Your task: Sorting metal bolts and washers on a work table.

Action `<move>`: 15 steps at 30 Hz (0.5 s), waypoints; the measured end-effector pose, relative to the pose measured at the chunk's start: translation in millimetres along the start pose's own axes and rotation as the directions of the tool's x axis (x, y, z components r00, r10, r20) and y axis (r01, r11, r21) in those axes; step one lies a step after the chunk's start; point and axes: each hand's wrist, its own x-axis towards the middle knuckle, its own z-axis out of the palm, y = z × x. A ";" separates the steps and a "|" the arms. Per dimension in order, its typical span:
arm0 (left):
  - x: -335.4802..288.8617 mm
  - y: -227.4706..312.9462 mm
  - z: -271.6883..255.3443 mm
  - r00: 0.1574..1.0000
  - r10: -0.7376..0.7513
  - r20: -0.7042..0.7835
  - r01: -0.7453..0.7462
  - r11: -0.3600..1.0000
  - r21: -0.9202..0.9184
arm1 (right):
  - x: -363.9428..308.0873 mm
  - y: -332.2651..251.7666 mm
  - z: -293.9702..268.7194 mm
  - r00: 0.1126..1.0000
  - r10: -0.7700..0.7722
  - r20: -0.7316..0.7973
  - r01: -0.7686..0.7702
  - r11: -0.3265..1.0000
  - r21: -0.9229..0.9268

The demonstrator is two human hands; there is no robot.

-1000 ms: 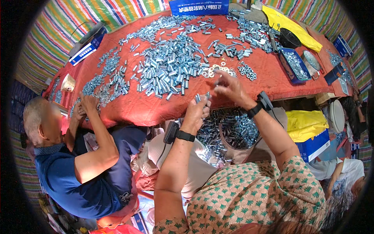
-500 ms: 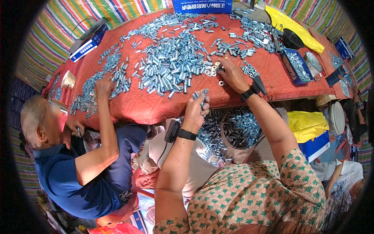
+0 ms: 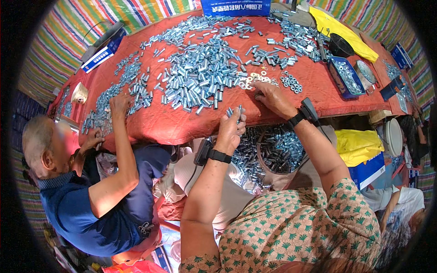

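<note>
My left hand (image 3: 231, 130) is closed around several small metal bolts (image 3: 239, 110), their ends sticking up past the fingers just off the table's front edge. My right hand (image 3: 273, 101) hovers by the near side of a patch of pale washers (image 3: 258, 80), fingers curled toward the thumb; what they pinch, if anything, is too small to make out. Right of the washers lies a cluster of silver nuts (image 3: 291, 82). A big heap of shiny metal sleeves (image 3: 195, 75) spreads over the red-covered table (image 3: 159, 119) to the left.
Below the table edge, a container (image 3: 260, 154) holds many dark and silver metal parts. At left, a co-worker (image 3: 86, 200) reaches over smaller parts. A blue tray (image 3: 345, 77) and black bowl (image 3: 340, 44) stand at right; a blue box (image 3: 236, 7) stands at the back.
My right hand has drawn back from the washers toward me, uncovering more of them. My left hand has barely shifted. The co-worker's lower hand has risen toward the table.
</note>
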 end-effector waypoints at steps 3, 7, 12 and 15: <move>-1.9 0.2 -0.6 1.000 -0.012 -0.001 0.012 1.000 -0.003 | 4.9 -10.6 -5.8 0.968 0.219 0.120 -0.242 0.938 0.246; -3.1 0.3 0.7 0.998 0.000 0.064 0.000 1.000 -0.002 | 1.2 -39.9 4.3 0.936 0.346 0.062 -0.310 0.731 0.608; -1.0 -6.0 1.9 0.997 -0.022 0.072 0.024 0.999 -0.027 | -13.4 -62.6 13.8 0.915 0.394 0.089 -0.338 0.625 0.704; -4.1 -10.6 2.1 0.999 -0.033 0.040 0.037 0.993 -0.109 | -20.2 -69.6 17.8 0.981 0.123 -0.149 -0.072 0.948 0.309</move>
